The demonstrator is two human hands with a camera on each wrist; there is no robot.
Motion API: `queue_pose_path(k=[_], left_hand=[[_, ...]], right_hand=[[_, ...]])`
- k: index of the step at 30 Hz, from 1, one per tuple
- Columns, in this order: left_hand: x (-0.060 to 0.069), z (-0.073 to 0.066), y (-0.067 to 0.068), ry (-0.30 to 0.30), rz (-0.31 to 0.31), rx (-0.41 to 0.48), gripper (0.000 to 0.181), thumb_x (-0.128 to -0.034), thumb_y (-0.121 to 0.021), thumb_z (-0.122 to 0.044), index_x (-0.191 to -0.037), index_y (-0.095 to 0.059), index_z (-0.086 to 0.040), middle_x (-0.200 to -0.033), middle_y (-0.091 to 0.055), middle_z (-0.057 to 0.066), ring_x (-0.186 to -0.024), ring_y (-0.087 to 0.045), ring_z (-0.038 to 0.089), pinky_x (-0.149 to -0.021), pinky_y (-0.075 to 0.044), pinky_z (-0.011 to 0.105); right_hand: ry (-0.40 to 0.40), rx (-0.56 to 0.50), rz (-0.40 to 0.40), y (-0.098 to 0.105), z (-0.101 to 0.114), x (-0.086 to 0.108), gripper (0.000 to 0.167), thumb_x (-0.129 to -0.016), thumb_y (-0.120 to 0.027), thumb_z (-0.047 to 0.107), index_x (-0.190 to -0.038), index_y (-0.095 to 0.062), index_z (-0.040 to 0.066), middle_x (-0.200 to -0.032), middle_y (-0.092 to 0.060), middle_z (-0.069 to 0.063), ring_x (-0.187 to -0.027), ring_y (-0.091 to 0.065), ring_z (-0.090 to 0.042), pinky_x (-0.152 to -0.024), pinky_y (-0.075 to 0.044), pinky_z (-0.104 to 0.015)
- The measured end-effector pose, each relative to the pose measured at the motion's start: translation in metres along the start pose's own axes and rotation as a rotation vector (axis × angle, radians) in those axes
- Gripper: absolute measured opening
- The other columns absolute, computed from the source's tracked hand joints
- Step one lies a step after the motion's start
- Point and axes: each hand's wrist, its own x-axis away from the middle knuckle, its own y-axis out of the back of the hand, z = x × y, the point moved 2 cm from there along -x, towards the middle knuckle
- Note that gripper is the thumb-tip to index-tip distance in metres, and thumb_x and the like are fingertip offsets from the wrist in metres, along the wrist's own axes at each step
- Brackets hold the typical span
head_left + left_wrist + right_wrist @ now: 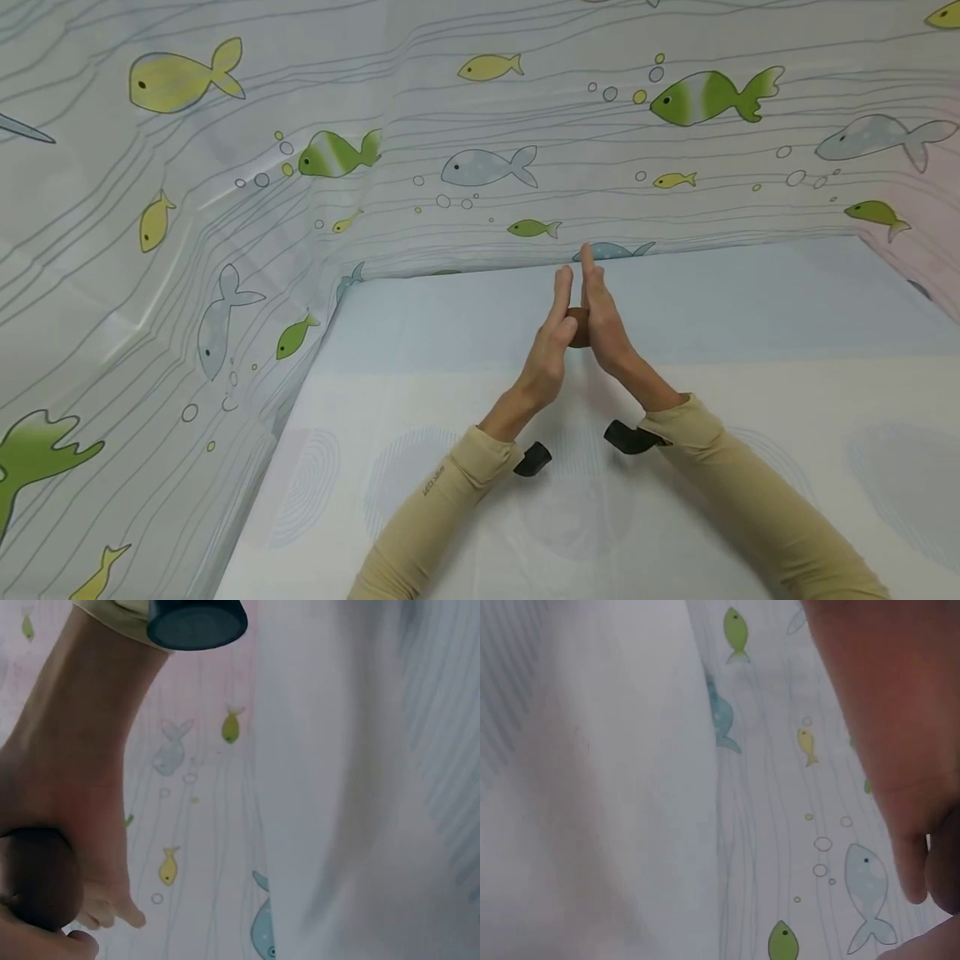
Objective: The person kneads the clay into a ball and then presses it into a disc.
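A round brown object (578, 327) is held between the two palms, above the far part of the table. The left hand (549, 354) presses on it from the left with fingers straight and pointing away. From the other side the right hand (606, 325) presses, its fingers also extended. In the left wrist view the dark round object (41, 879) sits between the palms, with the right hand (82, 825) behind it. Only an edge of the object (946, 870) shows in the right wrist view, beside a hand (900, 727).
The table (450, 333) has a pale cover with a blue band at its far edge. Behind and to the left hangs a curtain (405, 108) printed with fish. Black wrist-mounted devices sit under the left cuff (532, 459) and the right cuff (630, 437).
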Motion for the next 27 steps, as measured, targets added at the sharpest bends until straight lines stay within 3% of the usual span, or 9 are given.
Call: queue_pose_path(k=[8, 12, 17, 21, 27], left_hand=[[-0.006, -0.017, 0.002, -0.094, 0.007, -0.05, 0.075, -0.0994, -0.013, -0.045, -0.157, 0.005, 0.0, -0.166, 0.007, 0.005, -0.152, 0.008, 0.014, -0.122, 0.003, 0.04], [-0.014, -0.021, 0.006, -0.134, -0.005, -0.09, 0.075, -0.1002, -0.013, -0.045, -0.156, 0.004, 0.003, -0.166, 0.003, 0.009, -0.152, 0.007, 0.014, -0.122, 0.007, 0.043], [-0.025, -0.019, 0.016, -0.163, -0.041, -0.107, 0.073, -0.1005, -0.013, -0.041, -0.156, 0.003, 0.003, -0.166, -0.001, 0.011, -0.153, 0.004, 0.015, -0.122, 0.007, 0.041], [-0.029, -0.012, 0.023, -0.129, -0.075, -0.057, 0.072, -0.0999, -0.015, -0.04, -0.157, 0.004, 0.0, -0.166, -0.001, 0.006, -0.152, 0.001, 0.013, -0.123, 0.003, 0.036], [-0.028, -0.002, 0.023, -0.062, -0.071, 0.013, 0.073, -0.099, -0.017, -0.041, -0.158, 0.004, -0.004, -0.166, 0.001, 0.001, -0.152, 0.001, 0.008, -0.123, 0.0, 0.032]], right_hand=[[-0.047, -0.053, 0.06, 0.001, -0.014, 0.007, 0.069, -0.103, -0.009, 0.055, -0.16, 0.001, 0.015, -0.166, 0.004, 0.008, -0.151, 0.005, -0.009, -0.122, 0.003, -0.04], [-0.056, -0.09, 0.097, -0.003, -0.017, 0.015, 0.069, -0.105, -0.008, 0.051, -0.16, -0.005, 0.01, -0.166, -0.006, 0.0, -0.151, -0.006, -0.016, -0.122, -0.006, -0.047], [-0.055, -0.117, 0.161, -0.013, -0.011, 0.024, 0.067, -0.105, -0.007, 0.049, -0.16, 0.003, 0.012, -0.166, -0.004, -0.003, -0.15, -0.013, -0.023, -0.119, -0.017, -0.054], [-0.047, -0.137, 0.215, -0.021, -0.002, 0.03, 0.066, -0.105, -0.008, 0.051, -0.158, 0.012, 0.017, -0.166, 0.001, -0.004, -0.15, -0.013, -0.027, -0.117, -0.02, -0.058], [-0.017, -0.176, 0.224, -0.023, 0.005, 0.034, 0.073, -0.103, -0.007, 0.056, -0.157, 0.013, 0.013, -0.165, 0.011, -0.002, -0.15, -0.006, -0.026, -0.117, -0.016, -0.058]])
